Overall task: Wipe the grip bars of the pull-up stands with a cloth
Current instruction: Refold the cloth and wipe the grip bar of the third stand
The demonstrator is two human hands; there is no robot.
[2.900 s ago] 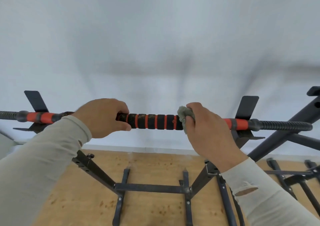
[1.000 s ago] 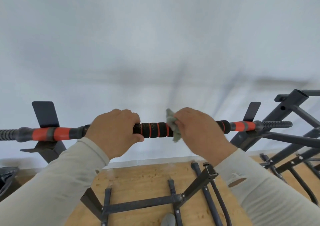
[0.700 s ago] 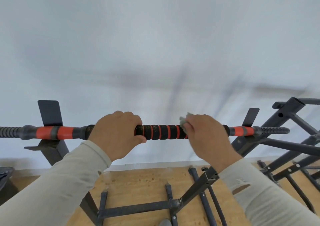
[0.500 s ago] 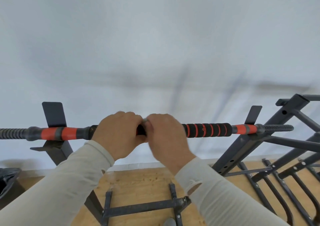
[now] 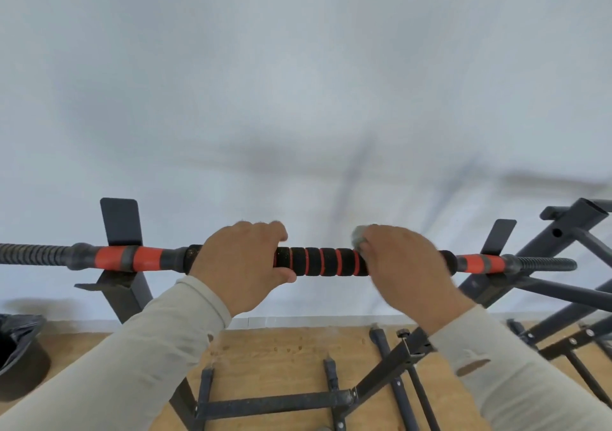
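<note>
A horizontal grip bar with black foam and orange rings crosses the view at chest height, resting on two dark metal uprights. My left hand grips the bar left of the exposed foam. My right hand is wrapped over the bar to the right, pressing a small grey cloth against it; only a corner of the cloth shows above my fingers. Orange sleeves sit at both ends, beyond them ribbed black rod.
The stand's dark frame spreads over the wooden floor below. A second pull-up stand leans close at the right. A black bin with a liner sits at the far left. A white wall lies just behind the bar.
My right hand with the cloth slid left along the foam until it met my left hand, then slid back right. My left hand kept its grip in place.
</note>
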